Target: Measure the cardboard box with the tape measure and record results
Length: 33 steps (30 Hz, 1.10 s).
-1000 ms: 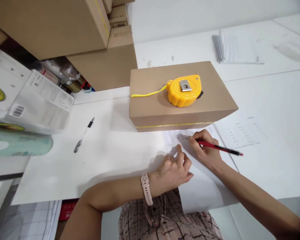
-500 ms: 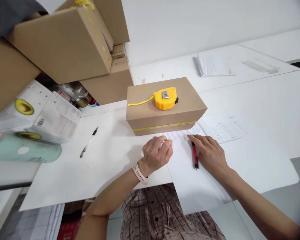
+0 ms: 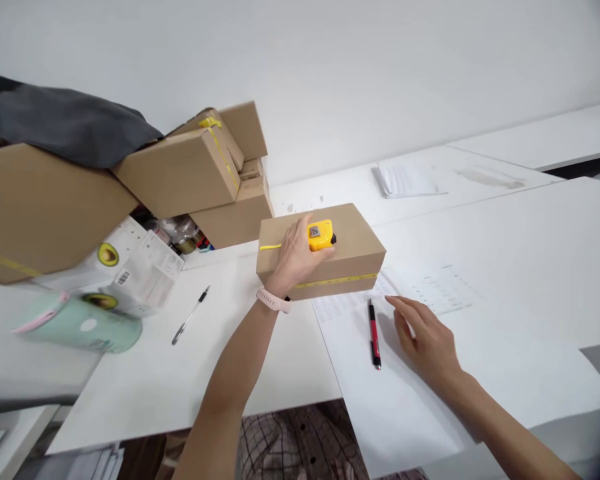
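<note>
My left hand (image 3: 299,255) has its fingers and thumb around a yellow tape measure (image 3: 321,235). That tape measure rests on top of a closed cardboard box (image 3: 353,230) with a yellow strip along its near side. Its yellow wrist strap pokes out left of my fingers. Over the papers, my right hand (image 3: 427,337) is held with fingers apart and nothing in them. Just left of it lies a red and black pen (image 3: 375,337) on a printed sheet (image 3: 350,373), partly under the box.
Stacked cardboard boxes (image 3: 180,173) stand at the left, dark cloth (image 3: 75,123) over them. Below are avocado-printed cartons (image 3: 140,267) and a mint-green cylindrical container (image 3: 100,327). A clear pen (image 3: 191,315) lies on the white table (image 3: 260,360). Papers (image 3: 407,180) sit at the back.
My left hand has gone from a closed pose before the box up onto the tape measure. My right hand has lifted away from the red pen. The camera view has shifted.
</note>
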Available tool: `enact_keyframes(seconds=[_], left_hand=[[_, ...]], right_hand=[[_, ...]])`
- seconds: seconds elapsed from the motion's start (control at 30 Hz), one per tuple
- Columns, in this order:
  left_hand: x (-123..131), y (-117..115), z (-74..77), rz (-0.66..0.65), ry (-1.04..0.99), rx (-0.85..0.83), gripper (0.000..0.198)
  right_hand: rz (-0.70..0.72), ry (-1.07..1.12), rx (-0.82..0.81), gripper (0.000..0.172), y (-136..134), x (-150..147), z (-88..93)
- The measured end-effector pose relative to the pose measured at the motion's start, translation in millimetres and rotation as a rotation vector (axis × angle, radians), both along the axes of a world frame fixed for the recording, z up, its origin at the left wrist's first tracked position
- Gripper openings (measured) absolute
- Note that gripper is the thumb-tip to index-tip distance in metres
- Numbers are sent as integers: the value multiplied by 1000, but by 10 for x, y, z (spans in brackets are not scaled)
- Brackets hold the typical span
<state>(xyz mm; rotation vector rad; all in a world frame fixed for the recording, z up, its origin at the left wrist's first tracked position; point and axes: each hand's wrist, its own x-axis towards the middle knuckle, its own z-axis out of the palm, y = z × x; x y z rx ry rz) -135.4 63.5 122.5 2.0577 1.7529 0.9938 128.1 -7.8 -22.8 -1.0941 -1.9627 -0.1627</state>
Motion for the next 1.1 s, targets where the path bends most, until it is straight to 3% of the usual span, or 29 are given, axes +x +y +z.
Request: enact_keyframes(seconds=[0.1, 0.17, 0.23, 0.33, 0.43, 0.63, 0.8, 0.97, 1.1], left_hand=[[6, -109, 20, -49, -189, -4, 68], [33, -227, 51, -147, -335, -72, 62], [62, -342, 111, -232, -438, -131, 56], [68, -464, 219, -239, -468, -121, 56], [6, -537, 289, -177, -446, -72, 57], [-268, -574, 287, -153, -559, -56, 59], [-846, -346, 255, 157, -689, 85, 68], [-1475, -121, 124, 369, -723, 114, 60], [-1670, -110, -28, 404, -717, 56, 59]], right_hand=[[59, 244, 55, 36, 33, 1, 269], [98, 462, -71, 23, 108, -56, 537], [199, 682, -344, 18, 217, -156, 845], [482, 840, -829, 39, 383, -336, 1258], [632, 884, -1073, 47, 467, -494, 1476], [625, 1060, -1079, 36, 642, -604, 1568], [383, 1234, -821, 25, 1210, -371, 1588], [112, 1209, -799, 16, 1597, -261, 1272], [55, 1121, -846, 13, 1606, -420, 1039]])
